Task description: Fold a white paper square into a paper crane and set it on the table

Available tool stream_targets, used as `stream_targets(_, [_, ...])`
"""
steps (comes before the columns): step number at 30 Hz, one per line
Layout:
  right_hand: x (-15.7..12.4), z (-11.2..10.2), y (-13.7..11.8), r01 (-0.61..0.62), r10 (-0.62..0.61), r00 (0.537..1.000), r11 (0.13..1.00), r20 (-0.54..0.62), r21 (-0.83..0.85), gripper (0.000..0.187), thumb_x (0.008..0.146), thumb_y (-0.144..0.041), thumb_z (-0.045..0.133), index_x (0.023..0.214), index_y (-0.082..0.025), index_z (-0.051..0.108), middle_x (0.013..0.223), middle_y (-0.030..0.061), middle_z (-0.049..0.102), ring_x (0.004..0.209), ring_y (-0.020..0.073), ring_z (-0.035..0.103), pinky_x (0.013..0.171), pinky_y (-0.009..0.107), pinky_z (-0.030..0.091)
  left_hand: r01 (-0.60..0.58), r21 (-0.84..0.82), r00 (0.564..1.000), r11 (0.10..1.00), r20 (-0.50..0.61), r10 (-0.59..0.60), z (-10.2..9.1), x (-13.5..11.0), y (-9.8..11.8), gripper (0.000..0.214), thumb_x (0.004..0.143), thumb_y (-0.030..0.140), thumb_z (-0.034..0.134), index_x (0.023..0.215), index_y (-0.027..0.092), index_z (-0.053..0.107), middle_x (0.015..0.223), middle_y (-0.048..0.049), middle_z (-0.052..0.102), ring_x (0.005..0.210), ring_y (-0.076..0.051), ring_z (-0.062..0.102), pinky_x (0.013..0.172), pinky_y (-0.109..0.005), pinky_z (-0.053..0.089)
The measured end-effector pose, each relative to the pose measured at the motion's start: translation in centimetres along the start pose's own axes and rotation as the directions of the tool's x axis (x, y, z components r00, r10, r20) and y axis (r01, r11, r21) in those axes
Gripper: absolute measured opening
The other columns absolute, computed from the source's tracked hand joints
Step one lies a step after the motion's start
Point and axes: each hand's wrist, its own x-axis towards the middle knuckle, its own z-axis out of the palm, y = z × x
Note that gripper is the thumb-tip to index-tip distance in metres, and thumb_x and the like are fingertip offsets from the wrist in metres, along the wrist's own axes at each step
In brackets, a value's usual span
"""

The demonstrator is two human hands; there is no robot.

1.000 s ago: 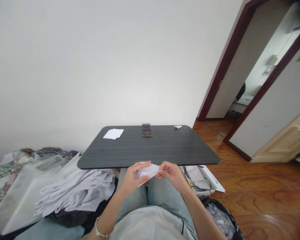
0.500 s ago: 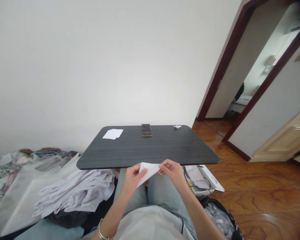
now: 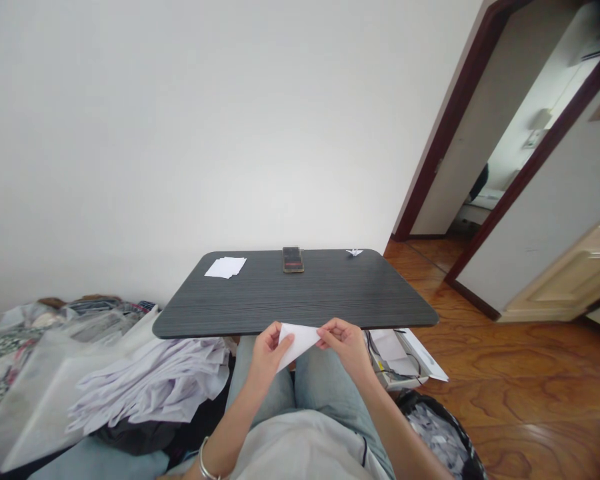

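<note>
A white sheet of paper (image 3: 298,341), folded into a triangle, is held over my lap at the table's near edge. My left hand (image 3: 269,348) grips its left side, thumb on top. At the right corner, my right hand (image 3: 344,340) pinches the paper between thumb and fingers. Farther off on the dark table (image 3: 260,300) lies a small stack of white paper (image 3: 225,267) at the left. A small folded paper figure (image 3: 354,253) stands at the far right.
A phone (image 3: 293,260) is propped at the table's back edge, by the wall. Piled clothes (image 3: 155,380) lie to the left. Under the table's right side is an open box (image 3: 397,360) with cables, and near it a black-lined bin (image 3: 443,433).
The paper's folded edge has shifted slightly between my fingers. Both hands stay in almost the same place, and the things on the table have not moved.
</note>
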Motion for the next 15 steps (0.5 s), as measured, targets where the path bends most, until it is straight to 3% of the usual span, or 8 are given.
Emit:
stream_targets(7, [0.00, 0.13, 0.20, -0.014, 0.016, 1.000, 0.996, -0.021, 0.089, 0.038, 0.062, -0.037, 0.076, 0.090, -0.018, 0.059, 0.061, -0.0003, 0.069, 0.051, 0.0136, 0.063, 0.049, 0.023, 0.051, -0.046, 0.053, 0.998, 0.998, -0.044, 0.048, -0.11, -0.02, -0.19, 0.032, 0.067, 0.042, 0.066, 0.063, 0.016, 0.047, 0.060, 0.0034, 0.054, 0.053, -0.008, 0.043, 0.050, -0.018, 0.030])
stream_targets(12, [0.34, -0.08, 0.85, -0.084, 0.085, 0.996, 0.994, -0.003, 0.071, 0.035, 0.058, -0.043, 0.077, 0.077, -0.015, 0.066, 0.061, 0.0043, 0.070, 0.054, 0.0151, 0.064, 0.050, 0.025, 0.052, -0.094, 0.045, 0.994, 0.995, -0.050, 0.096, -0.25, 0.08, -0.25, 0.033, 0.067, 0.042, 0.066, 0.062, 0.016, 0.046, 0.059, 0.0038, 0.053, 0.053, -0.008, 0.042, 0.051, -0.018, 0.031])
stream_targets(15, [0.38, -0.09, 0.81, -0.109, 0.112, 0.993, 0.990, -0.028, 0.094, 0.037, 0.056, -0.043, 0.078, 0.078, -0.015, 0.068, 0.061, 0.0039, 0.070, 0.055, 0.0158, 0.064, 0.051, 0.025, 0.052, -0.108, 0.050, 0.992, 0.993, -0.060, 0.111, -0.22, 0.08, -0.28, 0.033, 0.067, 0.041, 0.066, 0.061, 0.016, 0.047, 0.058, 0.0040, 0.053, 0.053, -0.008, 0.042, 0.051, -0.019, 0.031])
